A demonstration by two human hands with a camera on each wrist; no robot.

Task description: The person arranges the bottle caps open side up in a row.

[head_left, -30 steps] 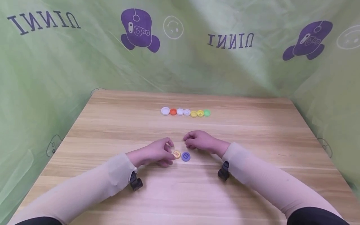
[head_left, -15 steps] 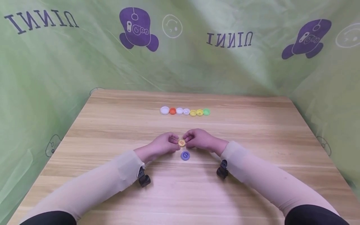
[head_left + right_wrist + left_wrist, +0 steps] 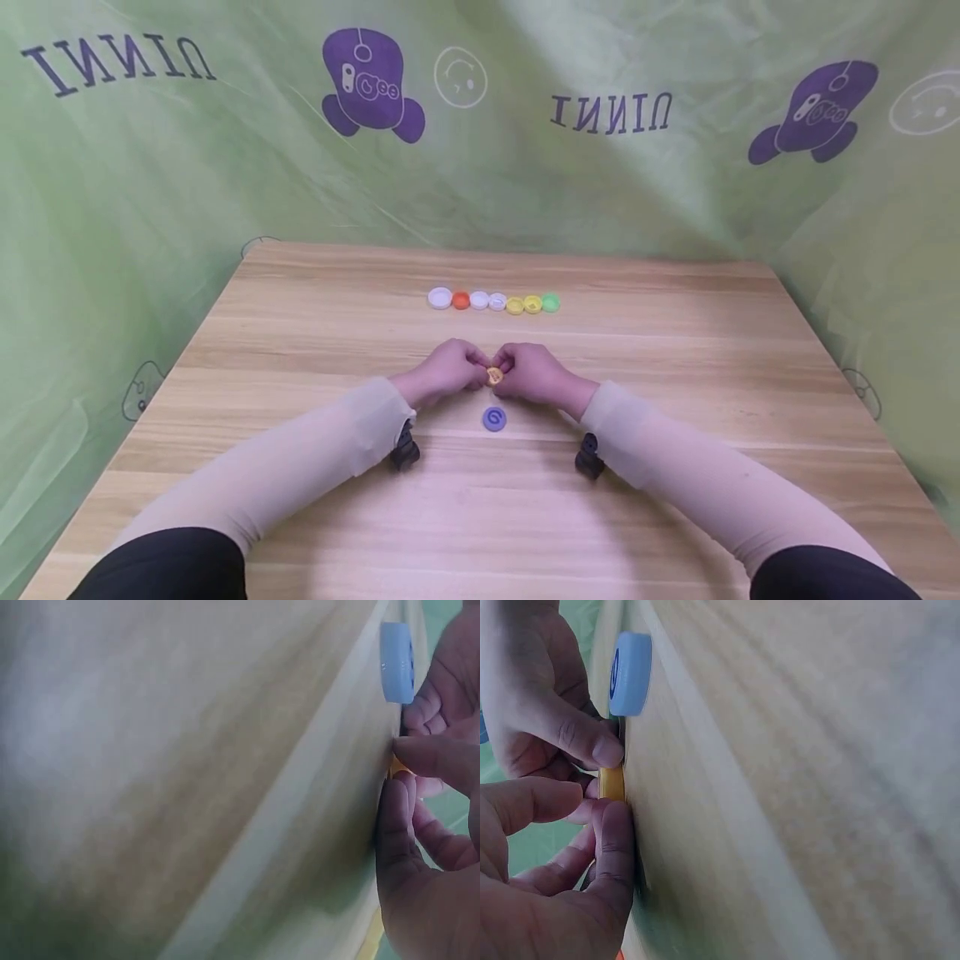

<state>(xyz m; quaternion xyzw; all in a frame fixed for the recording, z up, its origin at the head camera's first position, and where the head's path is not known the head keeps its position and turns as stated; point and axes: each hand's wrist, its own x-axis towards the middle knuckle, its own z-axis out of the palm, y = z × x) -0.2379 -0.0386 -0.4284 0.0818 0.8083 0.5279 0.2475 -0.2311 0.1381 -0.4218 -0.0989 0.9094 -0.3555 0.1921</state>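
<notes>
A yellow bottle cap (image 3: 494,377) with printed marks on its top sits between my two hands, close over the table. My left hand (image 3: 453,367) holds its left edge with curled fingers; the thumb presses its rim in the left wrist view. From the other side my right hand (image 3: 529,372) grips the same cap, its fingertips covering most of the yellow rim (image 3: 403,766) in the right wrist view. A blue bottle cap (image 3: 494,418) with a dark curved mark lies on the table just nearer to me, untouched by either hand.
Farther back on the wooden table (image 3: 337,292), a row of several caps runs sideways: a large white cap (image 3: 440,298), a red one (image 3: 461,300), smaller white ones, yellow ones and a green cap (image 3: 551,302) at the right end. Green printed cloth (image 3: 480,183) hangs behind.
My left hand has picked up the yellow cap from beside the blue one and brought it right and away from me to my right hand, which now holds it too.
</notes>
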